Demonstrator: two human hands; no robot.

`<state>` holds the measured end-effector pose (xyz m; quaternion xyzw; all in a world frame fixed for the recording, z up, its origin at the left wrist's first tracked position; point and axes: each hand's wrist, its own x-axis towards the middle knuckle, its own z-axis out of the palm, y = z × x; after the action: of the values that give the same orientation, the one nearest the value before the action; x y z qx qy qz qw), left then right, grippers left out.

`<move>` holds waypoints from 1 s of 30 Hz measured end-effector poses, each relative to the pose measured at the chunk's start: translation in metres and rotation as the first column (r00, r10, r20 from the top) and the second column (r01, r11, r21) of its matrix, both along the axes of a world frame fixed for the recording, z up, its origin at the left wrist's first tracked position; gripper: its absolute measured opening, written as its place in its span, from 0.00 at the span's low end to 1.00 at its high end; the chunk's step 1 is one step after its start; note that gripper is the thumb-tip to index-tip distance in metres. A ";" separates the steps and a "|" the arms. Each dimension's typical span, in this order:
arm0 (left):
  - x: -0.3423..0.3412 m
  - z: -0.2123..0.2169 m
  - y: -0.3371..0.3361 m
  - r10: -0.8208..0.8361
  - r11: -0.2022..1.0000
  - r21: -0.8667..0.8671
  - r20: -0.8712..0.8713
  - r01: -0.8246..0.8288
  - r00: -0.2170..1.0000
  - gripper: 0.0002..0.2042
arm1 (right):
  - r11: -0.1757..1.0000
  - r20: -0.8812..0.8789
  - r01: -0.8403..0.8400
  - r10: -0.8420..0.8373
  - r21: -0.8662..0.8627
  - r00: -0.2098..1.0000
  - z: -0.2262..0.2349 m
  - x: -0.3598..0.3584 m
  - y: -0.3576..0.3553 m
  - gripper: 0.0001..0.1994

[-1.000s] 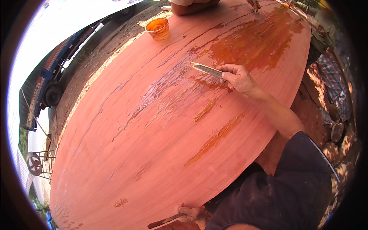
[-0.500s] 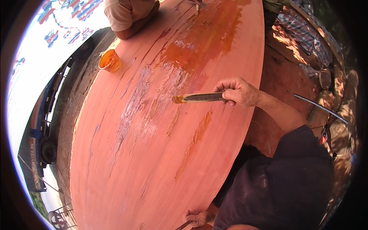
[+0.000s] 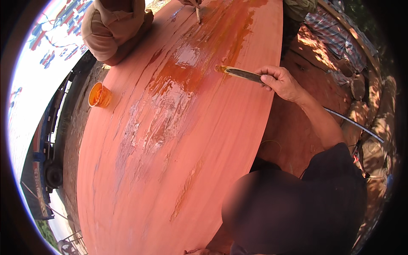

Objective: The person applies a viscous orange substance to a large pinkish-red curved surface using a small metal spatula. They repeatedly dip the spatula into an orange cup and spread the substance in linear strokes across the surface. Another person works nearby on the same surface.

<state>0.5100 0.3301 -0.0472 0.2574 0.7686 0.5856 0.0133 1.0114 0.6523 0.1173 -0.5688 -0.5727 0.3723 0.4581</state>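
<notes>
My right hand (image 3: 280, 80) is closed around the dark, flat handle of a narrow brush (image 3: 244, 73). Its amber-wet tip is over a large reddish wooden slab (image 3: 204, 170), beside a glossy orange-brown coated patch (image 3: 182, 70); I cannot tell whether it touches. At the lower edge, my left hand (image 3: 202, 252) shows only in part, by the slab, with its fingers seemingly curled. What it holds is cut off. A clear cup with orange liquid (image 3: 100, 95) stands near the slab's left edge. A narrow amber streak (image 3: 185, 191) runs along the wood.
Across the slab, a co-worker's arm in a beige sleeve (image 3: 102, 32) leans on the wood. At the top, another person's hand (image 3: 190, 2) holds a pale stick (image 3: 198, 15). Logs (image 3: 376, 153), a thin hose (image 3: 355, 123) and checked sheeting (image 3: 331, 38) lie right.
My right hand has carried the brush up and to the right across the view. The view has shifted, and my left hand, earlier on a thin dark tool, is now mostly cut off.
</notes>
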 end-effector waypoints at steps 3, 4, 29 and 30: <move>0.015 0.002 0.014 0.043 0.999 -0.031 -0.021 -0.043 0.999 0.22 | 0.998 -0.040 0.045 -0.046 -0.033 0.998 -0.004 0.045 0.014 0.13; 0.020 0.002 0.016 0.054 0.998 -0.042 -0.029 -0.056 0.998 0.22 | 0.994 -0.056 0.061 -0.066 -0.085 0.996 -0.006 0.058 0.017 0.13; 0.002 -0.008 0.004 0.229 0.972 -0.047 -0.058 -0.232 0.972 0.25 | 0.971 0.378 0.223 -0.239 0.085 0.894 -0.049 0.194 0.109 0.13; -0.004 -0.013 -0.001 0.231 0.972 -0.039 -0.052 -0.233 0.972 0.26 | 0.959 0.375 0.250 -0.281 0.130 0.883 -0.051 0.201 0.115 0.13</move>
<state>0.5058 0.3293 -0.0606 0.1793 0.8065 0.5593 -0.0675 1.2124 0.7671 0.0664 -0.6861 -0.5831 0.1627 0.4035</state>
